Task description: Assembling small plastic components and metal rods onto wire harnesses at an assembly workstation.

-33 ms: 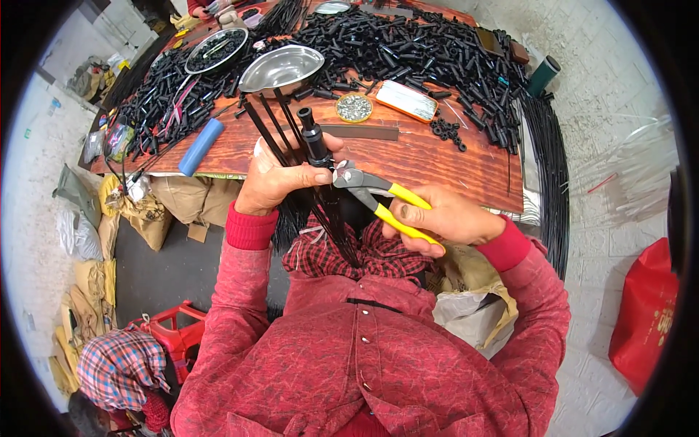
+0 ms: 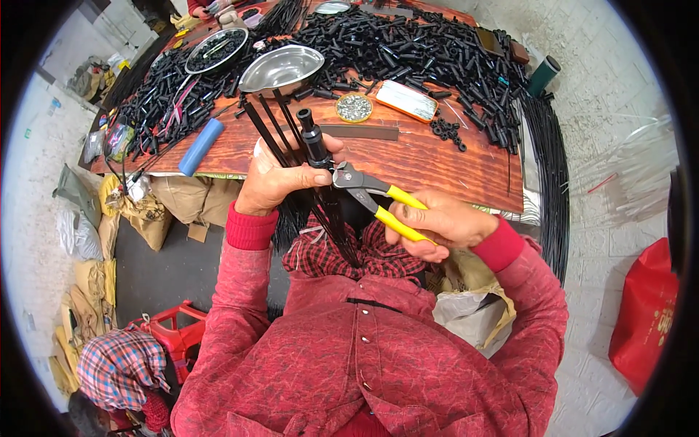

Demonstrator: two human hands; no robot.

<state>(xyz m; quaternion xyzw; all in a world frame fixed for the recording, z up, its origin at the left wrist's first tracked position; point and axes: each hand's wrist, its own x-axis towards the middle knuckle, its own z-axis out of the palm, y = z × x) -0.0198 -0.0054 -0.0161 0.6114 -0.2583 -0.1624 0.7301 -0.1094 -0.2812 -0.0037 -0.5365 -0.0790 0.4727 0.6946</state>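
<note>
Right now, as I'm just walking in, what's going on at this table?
A person's left hand holds a black tubular piece together with a bunch of thin black rods. The right hand grips yellow-handled pliers, their jaws right beside the left thumb; whether they bite on anything is hard to tell. Beyond, a large pile of black pieces covers much of the wooden table, near a shiny metal bowl.

A hand could pass over the bare front strip of the worktop [image 2: 451, 164], right of the flat brown bar [image 2: 364, 132]. Farther back, the orange-rimmed case [image 2: 406, 100] and heaped black tubes [image 2: 408, 47] obstruct; leftward, black rods [image 2: 263, 136] rise before the steel bowl [image 2: 282, 67].
</note>
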